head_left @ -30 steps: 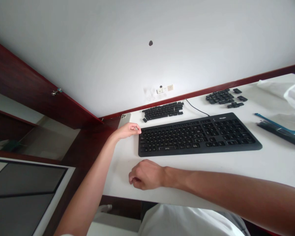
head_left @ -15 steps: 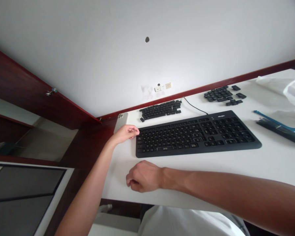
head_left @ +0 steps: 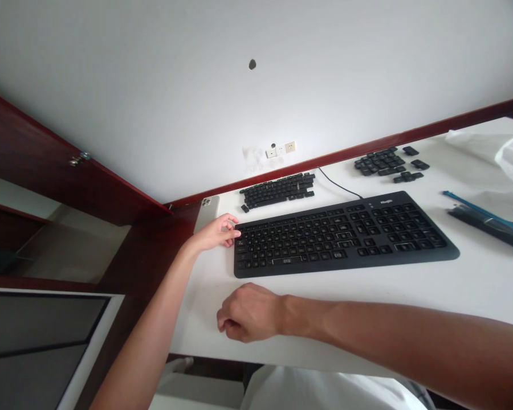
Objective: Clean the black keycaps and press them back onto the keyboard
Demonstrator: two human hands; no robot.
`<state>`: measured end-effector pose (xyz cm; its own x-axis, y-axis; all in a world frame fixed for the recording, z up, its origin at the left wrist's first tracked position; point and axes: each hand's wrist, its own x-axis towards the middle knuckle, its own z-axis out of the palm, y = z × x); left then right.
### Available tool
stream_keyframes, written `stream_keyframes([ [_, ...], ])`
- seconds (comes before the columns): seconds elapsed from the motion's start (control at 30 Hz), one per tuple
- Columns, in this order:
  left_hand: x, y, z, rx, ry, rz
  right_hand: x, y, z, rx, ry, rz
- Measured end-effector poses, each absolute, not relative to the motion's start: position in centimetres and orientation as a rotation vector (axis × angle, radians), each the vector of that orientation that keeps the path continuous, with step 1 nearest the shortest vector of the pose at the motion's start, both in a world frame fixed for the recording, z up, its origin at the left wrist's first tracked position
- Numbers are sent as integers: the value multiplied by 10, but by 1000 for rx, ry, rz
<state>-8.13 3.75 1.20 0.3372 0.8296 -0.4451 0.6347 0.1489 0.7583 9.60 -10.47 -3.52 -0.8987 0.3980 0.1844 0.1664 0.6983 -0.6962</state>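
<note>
A black keyboard (head_left: 316,265) with its keycaps off lies on the white desk; bare key sockets and a few wire bars show. My left hand (head_left: 220,230) is at its upper left corner, fingers bent and apart, the thumb tip on or just over the keyboard's edge. Nothing can be seen between those fingers. In front of the keyboard's left part, my right hand (head_left: 252,313) is curled closed over the desk, apart from the keyboard. Its palm and fingertips are hidden, so whatever it holds cannot be made out.
Loose black keycaps lie in a left group (head_left: 277,192) and a right group (head_left: 380,162) behind the keyboard. A phone (head_left: 206,212) is beyond my left hand. At right lie a blue strip (head_left: 481,208), a dark tube-like item (head_left: 487,228) and white plastic sheeting (head_left: 487,148).
My left hand's fingers have spread from a pinch at the keyboard's upper left corner. My right hand stays curled in about the same place. The view has shifted slightly.
</note>
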Motion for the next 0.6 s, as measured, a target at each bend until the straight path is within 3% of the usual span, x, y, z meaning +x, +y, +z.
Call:
stream_keyframes([
  [0.6, -74, 32, 7, 1552, 1307, 208, 94, -109, -26, -578, -2613, 1010],
])
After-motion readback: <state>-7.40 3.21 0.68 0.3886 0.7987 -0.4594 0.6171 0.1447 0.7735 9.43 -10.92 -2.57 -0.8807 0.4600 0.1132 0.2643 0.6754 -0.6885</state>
